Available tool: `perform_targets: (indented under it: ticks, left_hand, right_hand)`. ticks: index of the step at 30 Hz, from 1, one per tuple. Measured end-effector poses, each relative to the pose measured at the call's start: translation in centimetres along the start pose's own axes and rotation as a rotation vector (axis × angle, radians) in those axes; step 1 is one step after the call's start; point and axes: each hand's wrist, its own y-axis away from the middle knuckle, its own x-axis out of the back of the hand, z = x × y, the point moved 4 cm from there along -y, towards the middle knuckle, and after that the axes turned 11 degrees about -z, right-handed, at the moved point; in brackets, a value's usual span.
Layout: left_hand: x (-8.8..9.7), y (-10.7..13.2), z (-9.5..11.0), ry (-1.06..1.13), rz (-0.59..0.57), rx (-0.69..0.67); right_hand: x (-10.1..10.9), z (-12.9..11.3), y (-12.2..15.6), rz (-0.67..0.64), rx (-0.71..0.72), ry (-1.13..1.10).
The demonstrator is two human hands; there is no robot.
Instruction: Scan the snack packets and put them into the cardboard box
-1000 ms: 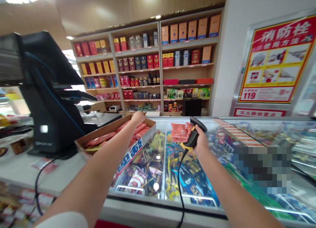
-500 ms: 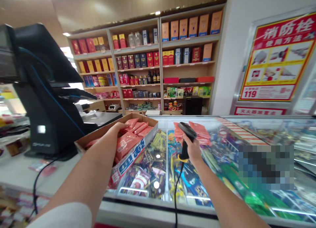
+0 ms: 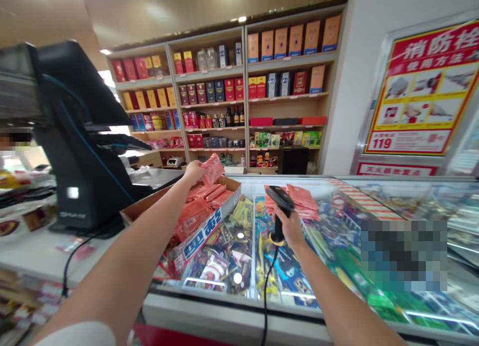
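Observation:
My left hand (image 3: 194, 172) is closed on a pinkish-orange packet (image 3: 213, 170), held just above the far end of an open cardboard box (image 3: 230, 194). Several like packets (image 3: 194, 213) fill the box. My right hand (image 3: 291, 223) wraps round the handle of a black barcode scanner (image 3: 279, 211), whose head points away over the glass lid. A cable (image 3: 266, 286) runs down from the scanner's grip. Just behind the scanner, more of the same orange packets (image 3: 303, 201) lie in a pile on the glass.
Under the glass, the chest freezer (image 3: 250, 298) holds many wrapped goods. To the left, a black checkout terminal (image 3: 82, 151) stands on a white counter (image 3: 26, 261). Shelves (image 3: 209, 104) of boxes and bottles line the back wall. A red-and-yellow sign (image 3: 422, 91) hangs at right.
My left hand has risen out of the box, lifting one packet clear of the others. The right hand keeps its hold on the scanner, nearly in the same place.

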Motion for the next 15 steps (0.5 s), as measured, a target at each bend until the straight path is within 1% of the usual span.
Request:
perform_targets:
  ticks: [2,4,5,7,9,11,13,15]
  left_hand:
    - [-0.6,1.4,3.2,0.005,-0.080,-0.029]
    - [-1.9,3.5,5.6,0.024,-0.141,-0.068]
    - [-2.8,4.7,6.3,0.052,-0.154,-0.099]
    - [-5.3,7.4,6.6,0.155,-0.159,-0.191]
    - [-8.7,9.8,5.4,0.361,-0.185,-0.229]
    - [-12.1,11.5,3.3,0.502,-0.146,-0.235]
    - [-14.9,12.5,1.1,0.595,-0.122,-0.192]
    - [-16.8,12.9,-0.8,0.682,-0.131,-0.141]
  right_hand:
    - [0.0,0.1,0.1,-0.017,-0.003,-0.027]
    - [0.0,0.3,0.1,-0.028,-0.003,-0.051]
    - [-0.1,0.4,0.1,-0.032,0.003,-0.068]
    - [-0.2,0.3,0.0,-0.049,0.022,-0.130]
    - [-0.2,-0.2,-0.4,-0.097,0.007,-0.213]
    - [-0.2,-1.3,-1.0,-0.192,-0.053,-0.268]
    - [0.1,-2.6,-1.8,-0.322,-0.114,-0.247]
    - [0.7,-3.8,-2.5,-0.442,-0.140,-0.144]
